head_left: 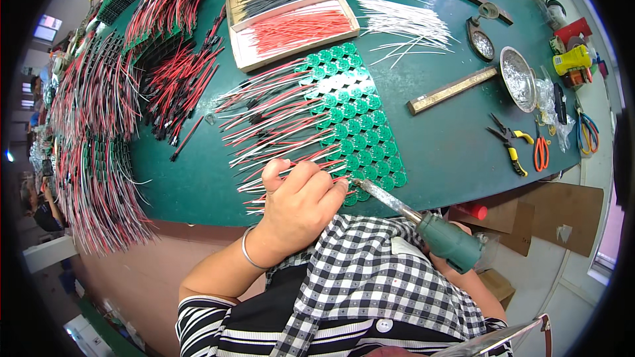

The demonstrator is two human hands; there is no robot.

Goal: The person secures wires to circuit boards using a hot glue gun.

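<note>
My left hand (301, 201) is closed at the near left corner of a panel of round green circuit boards (357, 119). Its thumb and forefinger pinch a thin wire at one of the near boards. My right hand (442, 263) grips a soldering iron (450, 241) by its green handle, which hides most of the fingers. The iron's metal tip meets the board right beside my left fingertips. Rows of red and white wires (274, 119) stick out leftward from the panel's left side, several with black pieces among them.
Behind the panel sits a cardboard box (241, 59) of red and dark wires, with loose white wires (403, 23) beside it. Wired boards (99, 152) pile up at left. At right lie a metal bar (453, 90), a metal dish (518, 79), pliers (509, 145) and scissors (541, 152).
</note>
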